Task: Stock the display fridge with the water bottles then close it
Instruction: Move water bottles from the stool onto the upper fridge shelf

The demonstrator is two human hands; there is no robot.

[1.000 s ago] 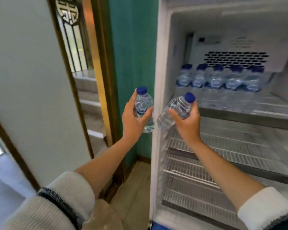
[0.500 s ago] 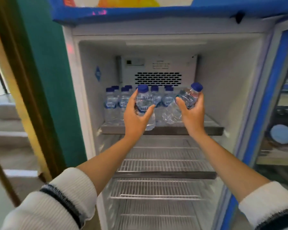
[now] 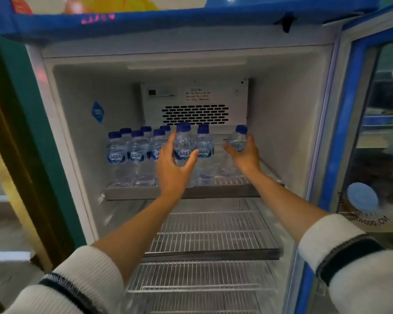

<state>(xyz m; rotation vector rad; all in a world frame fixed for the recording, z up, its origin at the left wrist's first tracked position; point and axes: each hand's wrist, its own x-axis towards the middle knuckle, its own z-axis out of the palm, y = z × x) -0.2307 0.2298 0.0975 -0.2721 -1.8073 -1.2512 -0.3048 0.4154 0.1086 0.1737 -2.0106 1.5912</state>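
- Your left hand (image 3: 173,169) is inside the display fridge (image 3: 286,123), wrapped around a water bottle (image 3: 183,145) with a blue cap and an AQUA label; the thumb is on the right side of the label and the fingers are on the left side.
- This bottle stands upright over the front part of the top shelf (image 3: 227,191). Its bottom is hidden behind your hand, so you cannot tell if it touches the shelf.
- Your right hand (image 3: 244,154) holds a second bottle (image 3: 238,139), also with a blue cap, gripped from below and from the right side. The bottle is tilted a little and is held above the right part of the same shelf, which is bare.
- A group of bottles (image 3: 135,152) already stands on the left half of the top shelf, in rows from front to back, close together.
- One more bottle (image 3: 205,152) stands just to the right of the bottle in your left hand, between your two hands.
- The wire shelves (image 3: 209,236) below the top shelf carry nothing.
- The fridge door (image 3: 359,123) with the blue frame is open at the right side.
- Both white sleeves (image 3: 359,264) are pushed back, so the forearms are bare.
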